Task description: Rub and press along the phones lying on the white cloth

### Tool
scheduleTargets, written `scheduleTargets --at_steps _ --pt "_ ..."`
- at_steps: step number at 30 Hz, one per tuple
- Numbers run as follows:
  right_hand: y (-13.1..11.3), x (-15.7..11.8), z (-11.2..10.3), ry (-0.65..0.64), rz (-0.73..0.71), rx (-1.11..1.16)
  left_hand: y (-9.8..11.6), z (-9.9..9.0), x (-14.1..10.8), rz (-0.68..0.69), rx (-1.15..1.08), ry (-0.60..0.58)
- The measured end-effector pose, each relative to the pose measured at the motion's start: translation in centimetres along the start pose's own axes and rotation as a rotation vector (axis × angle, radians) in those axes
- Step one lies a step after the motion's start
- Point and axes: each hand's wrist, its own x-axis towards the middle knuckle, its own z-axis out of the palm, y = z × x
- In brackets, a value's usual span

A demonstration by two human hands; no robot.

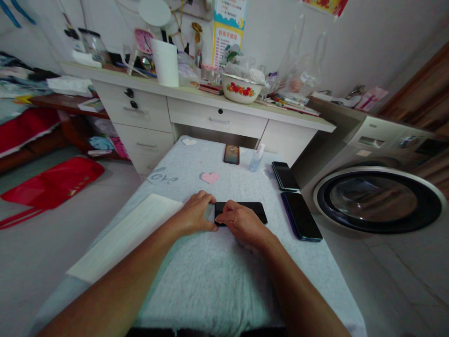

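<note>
A black phone (250, 211) lies sideways, screen up, on the pale cloth-covered table (217, 281). My left hand (196, 213) grips the phone's left end, thumb at the near corner and fingers at the far one. My right hand (240, 222) is over the left part of the screen, its fingers bent and pressed together near the phone's left end. Whether something small is between those fingers is hidden. Two more dark phones (286, 176) (301, 216) lie at the table's right edge.
Toward the table's far side are a brown-cased phone (232, 154) and a clear spray bottle (256, 158). A long white sheet (126, 236) lies at the left. Beyond are a white desk (217, 117) with a flowered bowl (242, 89) and a washing machine (377, 199).
</note>
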Motion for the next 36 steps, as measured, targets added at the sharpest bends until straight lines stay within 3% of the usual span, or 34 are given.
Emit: scheduleTargets --at_steps 27,36 --pt "-0.2 2.4 0.8 0.115 0.167 -0.100 0.2 0.2 0.0 -0.010 0.011 0.016" --pt "-0.1 2.2 0.8 0.100 0.116 -0.101 0.2 0.1 0.1 -0.014 0.006 0.005"
